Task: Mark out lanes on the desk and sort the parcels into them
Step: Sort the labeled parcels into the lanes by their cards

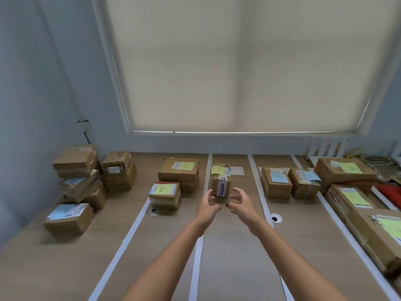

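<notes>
1. Two bare hands reach out over a wood surface [227,257] crossed by white tape strips [132,231] that divide it into lanes.
2. The left hand [207,208] and right hand [239,203] face each other, fingers [209,195] loosely spread and released, grasping nothing.
3. A small box [221,186] stands in the middle lane just beyond the fingertips, in the gap between both hands; whether the left fingers touch its near corner cannot be told.
4. Directly behind that small box sits another box with a yellow note [219,169], and a flat tan card [237,171] lies beside it, beyond the right fingers.
5. Left of the left fingers, across a tape strip, two boxes occupy the next lane: a near box [165,194] with a yellow-green note and a far box [179,172] behind it.
6. Further left, outside the taped lanes, a stack of boxes [80,172] leans near the wall corner, with one labelled box [69,218] lying apart in front of it.
7. Right of the right fingers, across another strip, two boxes with blue notes [290,181] sit side by side.
8. Beyond those, at the right edge, larger boxes with green notes [347,187] fill the outer lane.
9. A drawn blind [249,61] covers the window behind the surface.
</notes>
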### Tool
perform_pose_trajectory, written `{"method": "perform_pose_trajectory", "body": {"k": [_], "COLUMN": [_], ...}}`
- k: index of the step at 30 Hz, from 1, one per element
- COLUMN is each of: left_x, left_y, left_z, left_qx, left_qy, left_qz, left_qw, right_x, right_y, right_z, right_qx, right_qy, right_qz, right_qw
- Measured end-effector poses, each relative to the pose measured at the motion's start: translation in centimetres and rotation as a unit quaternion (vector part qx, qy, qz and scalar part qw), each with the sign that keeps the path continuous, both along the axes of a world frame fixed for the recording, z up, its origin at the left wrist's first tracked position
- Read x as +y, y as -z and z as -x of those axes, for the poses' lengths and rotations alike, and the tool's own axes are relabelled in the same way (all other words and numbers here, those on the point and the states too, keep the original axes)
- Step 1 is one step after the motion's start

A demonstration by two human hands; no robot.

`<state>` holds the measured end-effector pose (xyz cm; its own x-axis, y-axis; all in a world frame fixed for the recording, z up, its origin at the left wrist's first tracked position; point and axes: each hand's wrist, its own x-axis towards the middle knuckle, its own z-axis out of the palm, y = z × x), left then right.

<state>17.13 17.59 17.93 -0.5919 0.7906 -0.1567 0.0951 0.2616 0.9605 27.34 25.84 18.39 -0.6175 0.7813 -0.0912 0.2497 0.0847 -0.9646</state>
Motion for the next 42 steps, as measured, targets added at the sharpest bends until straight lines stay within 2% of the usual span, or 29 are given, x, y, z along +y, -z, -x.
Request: {"method": "perform_pose_trajectory", "body": {"k": [9, 17, 20, 25, 33, 42], "left_x": [-4.9, -12.3, -16.2, -21.8, -27.0, -29.2], "left_y": [1.9, 1.8, 2.4, 3.0, 1.2, -0.2], "left_z": [11.1, 27.0, 31.5, 38.0, 46.4, 57.1], "left_qx": [-0.024, -0.046, -0.035, -0.023, -0.007, -0.016], "left_qy": [-0.033, -0.013, 0.003, -0.024, -0.07, -0.171], "left_qz": [-0.006, -0.02, -0.011, 0.002, -0.013, -0.045], "left_qw": [0.999, 0.999, 0.999, 0.999, 0.997, 0.984], "right_x": [-4.8, -13.9, -18.3, -23.3, -26.3, -26.1], "right_y": [1.8, 1.8, 3.0, 3.5, 1.3, -0.3], "right_z": [10.4, 26.8, 32.2, 38.6, 45.7, 53.9], "right_qx": [-0.051, 0.013, 0.012, -0.016, -0.01, -0.014], "right_qy": [-0.016, 0.028, 0.024, -0.001, -0.019, -0.071], "right_qz": [0.007, 0.071, 0.082, 0.103, 0.089, 0.047], "right_qw": [0.999, 0.997, 0.996, 0.995, 0.996, 0.996]}}
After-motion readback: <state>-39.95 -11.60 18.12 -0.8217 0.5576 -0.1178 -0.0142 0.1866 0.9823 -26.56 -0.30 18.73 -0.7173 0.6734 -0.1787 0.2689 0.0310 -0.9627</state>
